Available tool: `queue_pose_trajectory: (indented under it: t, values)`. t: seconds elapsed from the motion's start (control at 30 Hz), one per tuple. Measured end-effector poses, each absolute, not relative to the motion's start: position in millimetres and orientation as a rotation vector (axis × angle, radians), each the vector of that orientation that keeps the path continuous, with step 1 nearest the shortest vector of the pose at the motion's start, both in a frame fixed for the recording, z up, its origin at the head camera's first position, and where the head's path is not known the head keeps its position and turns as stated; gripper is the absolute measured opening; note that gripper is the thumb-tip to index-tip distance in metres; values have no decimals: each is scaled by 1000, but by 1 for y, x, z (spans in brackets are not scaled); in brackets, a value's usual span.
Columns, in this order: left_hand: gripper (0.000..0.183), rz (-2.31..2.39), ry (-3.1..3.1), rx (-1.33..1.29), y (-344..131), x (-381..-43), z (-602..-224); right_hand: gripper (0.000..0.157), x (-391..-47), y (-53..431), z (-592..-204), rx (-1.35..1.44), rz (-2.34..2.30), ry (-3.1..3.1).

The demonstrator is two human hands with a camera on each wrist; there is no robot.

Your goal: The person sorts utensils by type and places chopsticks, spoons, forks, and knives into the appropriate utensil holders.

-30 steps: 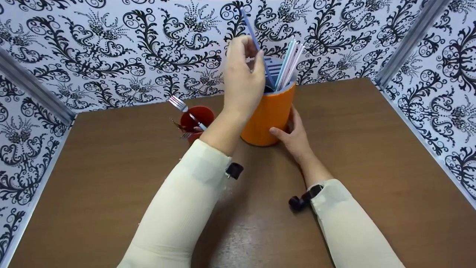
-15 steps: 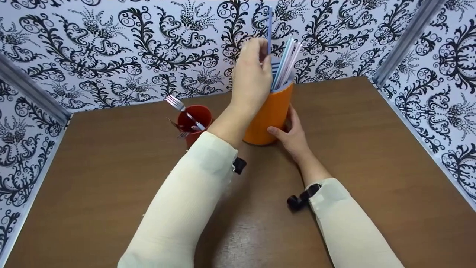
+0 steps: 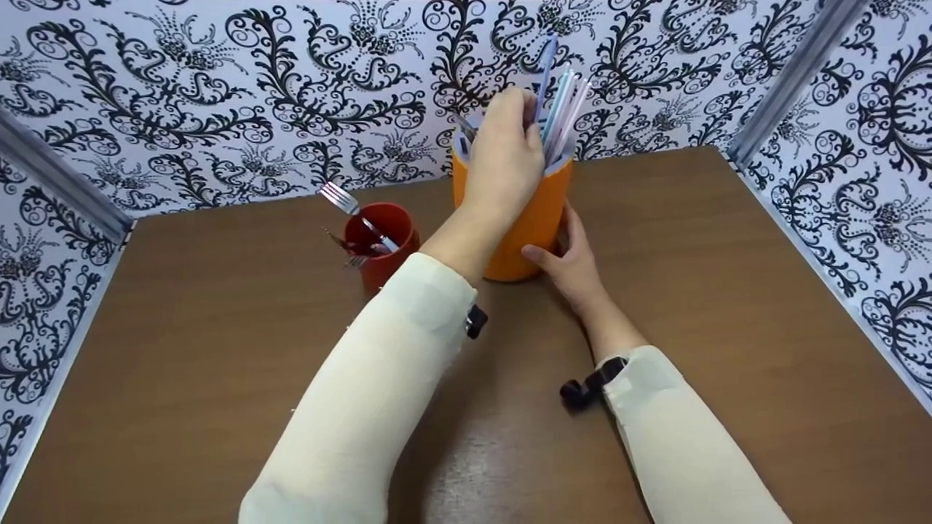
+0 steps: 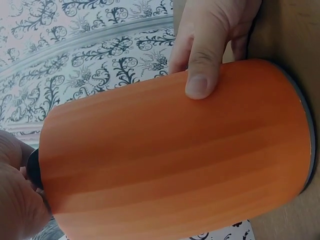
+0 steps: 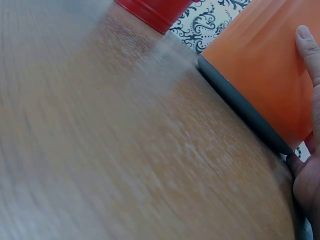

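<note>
My left hand (image 3: 506,156) is over the rim of a tall orange utensil holder (image 3: 526,229) and pinches a slim purple-blue stick (image 3: 546,69). The stick stands nearly upright, its lower part hidden by the hand. Several pale blue and pink sticks (image 3: 568,113) lean in the holder beside it. In the left wrist view, a dark rounded piece (image 4: 34,169) shows between that hand and the rim; its kind is unclear. My right hand (image 3: 579,266) grips the holder low on its right side, thumb (image 4: 200,84) on the front.
Left of the holder stands a red cup (image 3: 382,225), with a fork (image 3: 357,211) and other cutlery leaning in it. The brown wooden table (image 3: 218,349) ends at patterned walls (image 3: 328,87) at the back and both sides.
My left hand has moved right and slightly down with the purple-blue stick, which is now lower and tilts right instead of left. The right hand keeps its hold on the orange holder.
</note>
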State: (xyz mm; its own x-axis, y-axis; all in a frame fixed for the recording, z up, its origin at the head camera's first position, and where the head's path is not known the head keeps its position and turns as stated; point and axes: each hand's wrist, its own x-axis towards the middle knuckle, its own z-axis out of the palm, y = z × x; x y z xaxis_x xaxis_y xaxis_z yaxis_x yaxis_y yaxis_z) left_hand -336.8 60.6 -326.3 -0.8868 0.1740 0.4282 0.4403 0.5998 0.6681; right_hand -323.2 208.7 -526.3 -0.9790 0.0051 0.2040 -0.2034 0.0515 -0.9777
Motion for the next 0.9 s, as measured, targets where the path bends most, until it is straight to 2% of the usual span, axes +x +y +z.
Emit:
queue_pose_trajectory:
  t: [0.3,0.9]
  values:
    - [21,-1160,-2506,-508,62,-336,-330,95,-306,198,-498,183,2100,-2161]
    - [23,-1174,-2460,-505,59,-330,-334,93,-308,202,-501,214,2110,-2127]
